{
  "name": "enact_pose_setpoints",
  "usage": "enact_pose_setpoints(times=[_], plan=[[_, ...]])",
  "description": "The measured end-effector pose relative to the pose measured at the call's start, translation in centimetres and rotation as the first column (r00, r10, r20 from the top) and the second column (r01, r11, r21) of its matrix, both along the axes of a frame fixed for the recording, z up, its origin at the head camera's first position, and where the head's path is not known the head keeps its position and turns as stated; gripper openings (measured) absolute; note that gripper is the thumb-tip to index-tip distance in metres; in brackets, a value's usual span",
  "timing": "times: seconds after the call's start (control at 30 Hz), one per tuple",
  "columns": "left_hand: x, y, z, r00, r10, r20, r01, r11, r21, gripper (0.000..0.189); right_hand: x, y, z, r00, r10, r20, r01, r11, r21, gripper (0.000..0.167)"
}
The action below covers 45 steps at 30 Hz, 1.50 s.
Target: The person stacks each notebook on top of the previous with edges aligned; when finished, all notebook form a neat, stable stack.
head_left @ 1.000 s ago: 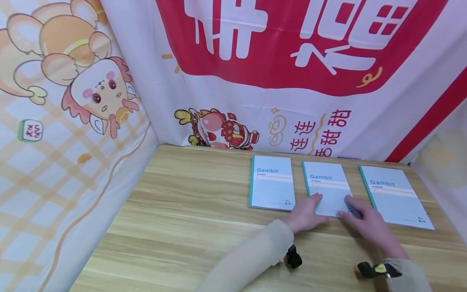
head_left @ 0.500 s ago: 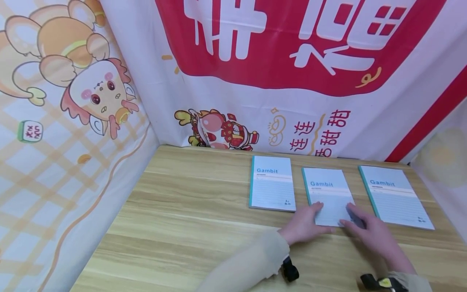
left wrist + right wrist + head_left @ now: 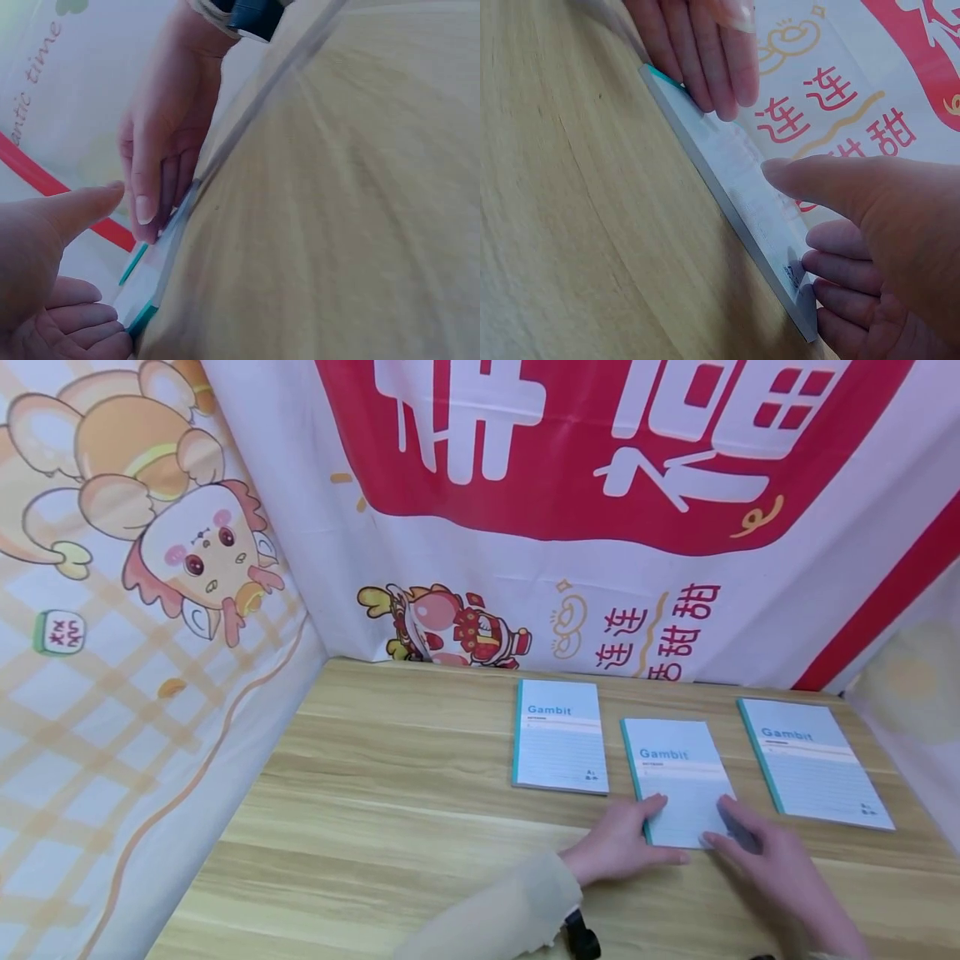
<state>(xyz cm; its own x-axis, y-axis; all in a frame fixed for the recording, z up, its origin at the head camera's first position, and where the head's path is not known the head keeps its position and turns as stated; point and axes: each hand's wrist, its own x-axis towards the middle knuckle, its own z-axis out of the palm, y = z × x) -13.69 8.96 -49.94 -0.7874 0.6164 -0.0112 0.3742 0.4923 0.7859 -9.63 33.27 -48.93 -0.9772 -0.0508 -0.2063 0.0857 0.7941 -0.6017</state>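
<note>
In the head view, the middle notebook (image 3: 686, 777), pale blue with a teal spine and "Gambit" on its cover, lies flat on the table between both hands. My left hand (image 3: 618, 843) is at its lower left, fingers touching the spine edge. At its lower right, my right hand (image 3: 776, 864) touches the opposite edge. Seen from the right wrist, the right fingers (image 3: 844, 262) rest against the notebook's edge while the thumb stands apart over the cover. The left wrist view has the left thumb (image 3: 82, 214) extended, also off the notebook.
Two similar notebooks lie on the wooden table (image 3: 360, 827): a left notebook (image 3: 560, 735) and a right notebook (image 3: 813, 764). Behind them hangs a red and white printed cloth (image 3: 570, 527). A cartoon-patterned cloth (image 3: 112, 693) covers the left side.
The middle notebook has slid toward the person, out of line with the other two notebooks. Both hands have moved back with it, staying at its sides. The outer notebooks have stayed put.
</note>
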Motion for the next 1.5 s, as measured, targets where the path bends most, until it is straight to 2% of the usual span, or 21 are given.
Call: enact_pose_setpoints(times=[0.2,0.33,0.47,0.73,0.83,0.93,1.0,1.1,1.2,1.3,1.5], plan=[[0.1,-0.3,-0.2,0.999,-0.013,0.039,0.012,0.999,0.041,0.081,0.3,-0.2,-0.2,0.998,0.017,-0.062,-0.016,1.0,0.017,0.092],[0.2,-0.3,-0.1,0.993,0.03,0.116,-0.04,0.995,0.092,0.079,0.3,-0.1,-0.3,0.999,-0.005,-0.036,0.006,1.0,0.018,0.094],[0.2,-0.2,0.3,0.976,0.092,0.198,-0.124,0.98,0.153,0.077,0.1,0.0,-0.1,0.998,-0.057,0.015,0.057,0.998,0.003,0.098],[0.6,-0.6,1.0,0.926,0.228,0.302,-0.285,0.946,0.158,0.079,-0.6,0.2,0.3,0.987,-0.16,0.022,0.161,0.98,-0.115,0.099],[0.8,-0.8,1.1,0.922,0.249,0.298,-0.306,0.938,0.162,0.08,-1.3,0.3,0.4,0.98,-0.191,0.048,0.195,0.974,-0.112,0.103],[0.9,-0.9,1.2,0.923,0.249,0.295,-0.306,0.937,0.167,0.079,-2.0,0.4,0.4,0.974,-0.215,0.076,0.223,0.968,-0.12,0.104],[0.8,-0.9,1.3,0.918,0.241,0.315,-0.307,0.935,0.179,0.076,-2.4,0.5,0.2,0.972,-0.227,0.067,0.234,0.963,-0.133,0.103],[0.7,-0.7,1.3,0.894,0.237,0.38,-0.332,0.92,0.209,0.073,-2.7,0.5,0.0,0.967,-0.248,0.054,0.254,0.953,-0.163,0.101],[0.4,-0.4,1.5,0.855,0.255,0.451,-0.385,0.896,0.223,0.071,-3.1,0.5,-0.1,0.961,-0.271,0.058,0.277,0.944,-0.181,0.101],[0.3,-0.2,1.6,0.823,0.294,0.486,-0.437,0.874,0.213,0.07,-3.3,0.6,-0.1,0.953,-0.29,0.084,0.301,0.935,-0.189,0.103],[0.2,-0.1,1.5,0.799,0.324,0.506,-0.479,0.852,0.21,0.068,-3.4,0.3,-0.4,0.934,-0.347,0.087,0.358,0.913,-0.194,0.098]])
